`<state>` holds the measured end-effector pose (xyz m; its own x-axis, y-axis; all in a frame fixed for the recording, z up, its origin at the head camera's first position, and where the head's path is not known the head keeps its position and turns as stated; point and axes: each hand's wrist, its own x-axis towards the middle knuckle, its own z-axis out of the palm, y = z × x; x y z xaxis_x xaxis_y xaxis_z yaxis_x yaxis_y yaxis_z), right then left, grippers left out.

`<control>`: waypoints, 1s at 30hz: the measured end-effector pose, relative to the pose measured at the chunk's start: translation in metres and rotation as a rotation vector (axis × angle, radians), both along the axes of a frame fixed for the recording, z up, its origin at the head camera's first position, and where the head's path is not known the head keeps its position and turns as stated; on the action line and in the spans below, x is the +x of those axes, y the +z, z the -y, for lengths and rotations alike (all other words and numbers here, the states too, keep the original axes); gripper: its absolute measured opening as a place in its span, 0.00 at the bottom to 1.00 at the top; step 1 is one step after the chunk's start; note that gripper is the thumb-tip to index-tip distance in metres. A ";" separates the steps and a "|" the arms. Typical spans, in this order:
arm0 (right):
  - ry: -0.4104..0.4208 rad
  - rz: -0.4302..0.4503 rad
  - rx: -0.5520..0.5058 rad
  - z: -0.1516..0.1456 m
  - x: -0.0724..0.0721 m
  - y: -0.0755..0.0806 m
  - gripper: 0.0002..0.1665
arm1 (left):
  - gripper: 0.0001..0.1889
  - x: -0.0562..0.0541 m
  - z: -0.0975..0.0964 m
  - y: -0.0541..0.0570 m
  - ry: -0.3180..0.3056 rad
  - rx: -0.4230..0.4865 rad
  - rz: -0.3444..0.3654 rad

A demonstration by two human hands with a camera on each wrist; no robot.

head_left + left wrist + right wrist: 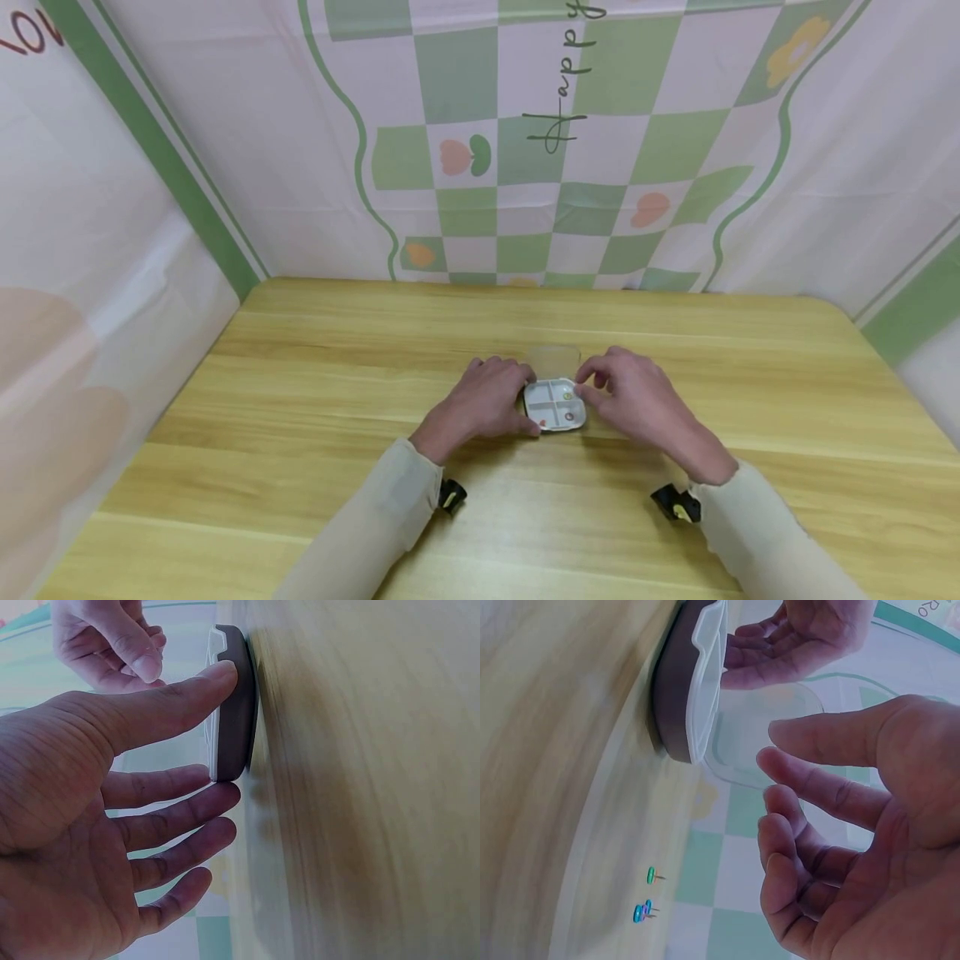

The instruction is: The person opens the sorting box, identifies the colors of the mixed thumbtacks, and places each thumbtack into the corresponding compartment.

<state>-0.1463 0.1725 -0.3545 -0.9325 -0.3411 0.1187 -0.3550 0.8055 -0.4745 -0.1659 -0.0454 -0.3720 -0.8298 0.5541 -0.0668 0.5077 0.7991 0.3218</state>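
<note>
A: Where's the white four-compartment box with the dark brown shell [540, 392]?

B: Just below centre in the head view, its clear lid [553, 360] open beyond. The left hand [487, 396] grasps its sides between thumb and fingers.

A: And the right hand [637, 396]?

B: By the box's right corner, thumb and forefinger drawn together; I can't tell if that grip has anything small.

A: Advice?

B: Brace the box lightly, flat, and work the right fingertips low. Mind the points on the green-headed metal pin [651, 875] and blue-headed pins [638, 913], lower left of the right-wrist view.

A: The setting?

B: A pale wood tabletop [300, 400]; across the upper frame, white cloth with green checks [457, 79].
</note>
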 end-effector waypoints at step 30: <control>-0.071 -0.025 0.053 -0.031 -0.015 0.002 0.09 | 0.34 0.000 0.000 0.001 0.003 -0.002 0.012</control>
